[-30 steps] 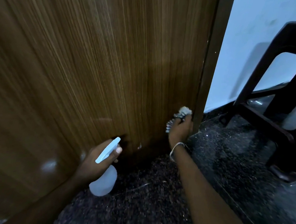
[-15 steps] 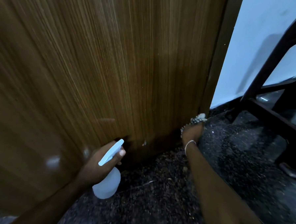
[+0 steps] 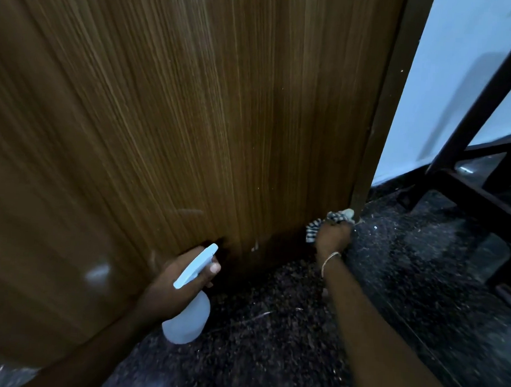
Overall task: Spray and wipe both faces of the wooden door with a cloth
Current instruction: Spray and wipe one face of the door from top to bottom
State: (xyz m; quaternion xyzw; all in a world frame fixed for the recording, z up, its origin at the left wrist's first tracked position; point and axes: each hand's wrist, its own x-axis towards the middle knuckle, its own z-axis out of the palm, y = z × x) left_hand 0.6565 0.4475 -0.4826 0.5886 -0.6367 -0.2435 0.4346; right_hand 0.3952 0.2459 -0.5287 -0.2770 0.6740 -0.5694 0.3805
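Observation:
The wooden door (image 3: 193,116) fills most of the view, its brown striped face running down to the floor. My right hand (image 3: 333,237) grips a striped cloth (image 3: 333,218) and presses it against the door's bottom right corner, next to the door's dark edge (image 3: 379,126). My left hand (image 3: 175,281) holds a pale blue spray bottle (image 3: 188,314) low near the door's bottom, nozzle pointing up toward the wood. A thin bracelet sits on my right wrist.
The floor (image 3: 299,343) is dark speckled stone. A dark chair frame (image 3: 485,181) stands at the right, close to the door's edge. A pale wall (image 3: 450,70) shows behind the chair.
My right hand with the cloth has slid down the door's right edge to the bottom corner. The left hand and bottle have hardly moved.

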